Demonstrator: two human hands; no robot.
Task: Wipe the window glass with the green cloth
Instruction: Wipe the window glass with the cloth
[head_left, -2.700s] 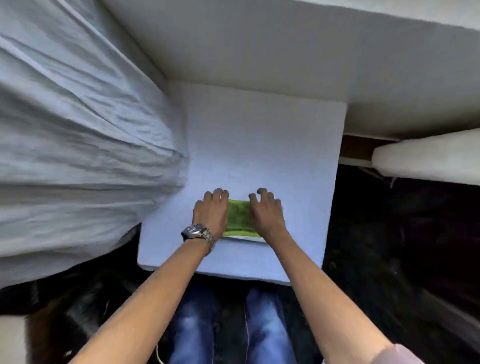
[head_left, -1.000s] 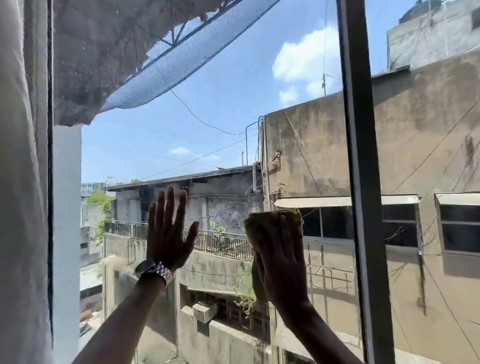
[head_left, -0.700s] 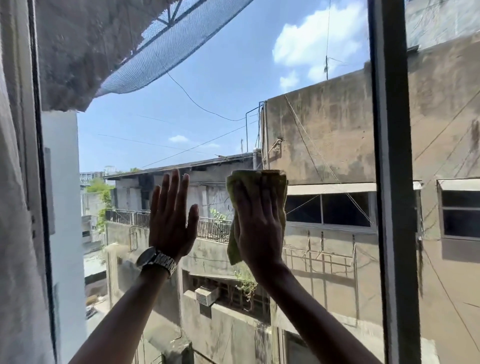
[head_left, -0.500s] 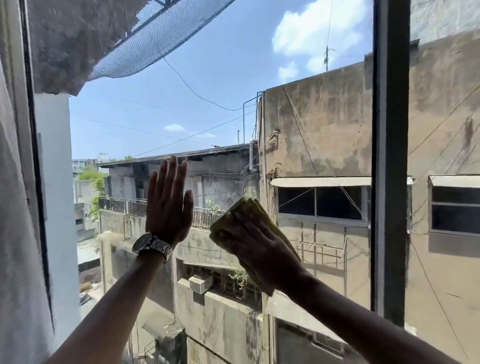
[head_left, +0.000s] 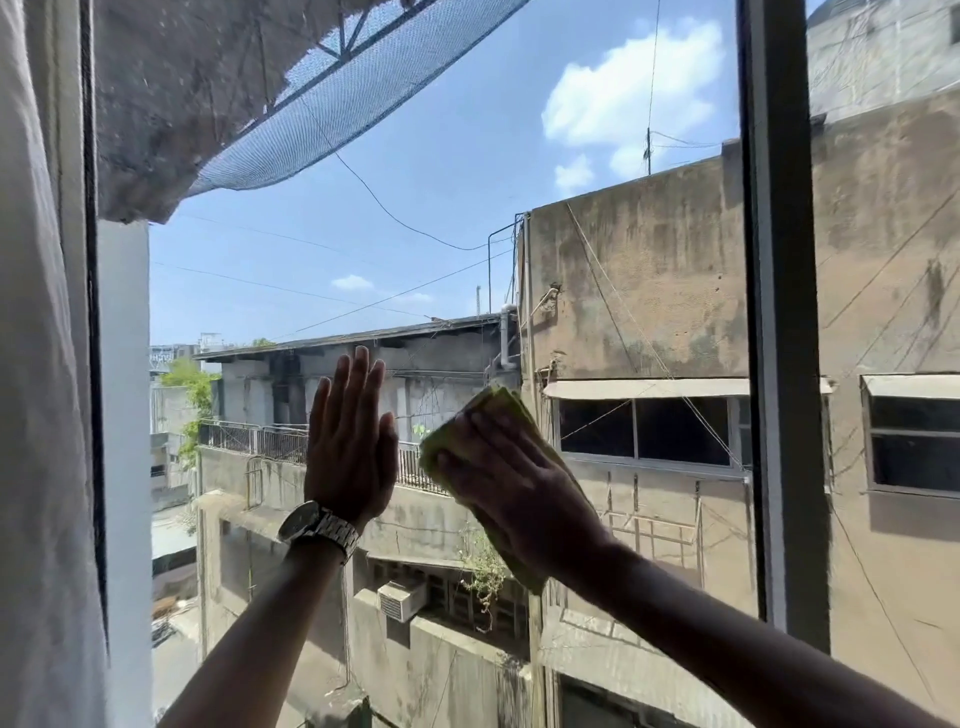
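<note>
The right hand (head_left: 519, 488) is pressing the folded green cloth (head_left: 493, 410) flat against the window glass (head_left: 441, 218), fingers spread over it for even pressure, while the left hand (head_left: 350, 447), empty and splayed beside it, is bracing on the pane, probably for balance.

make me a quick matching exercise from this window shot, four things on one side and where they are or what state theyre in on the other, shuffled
Things:
1. green cloth
2. left hand
3. wristwatch
4. curtain

Places or states:
A. hanging along the left edge of the view
B. flat on the window glass, fingers up, holding nothing
C. pressed to the glass under the right hand
D. worn on the left wrist

Pairs: 1-C, 2-B, 3-D, 4-A
</note>
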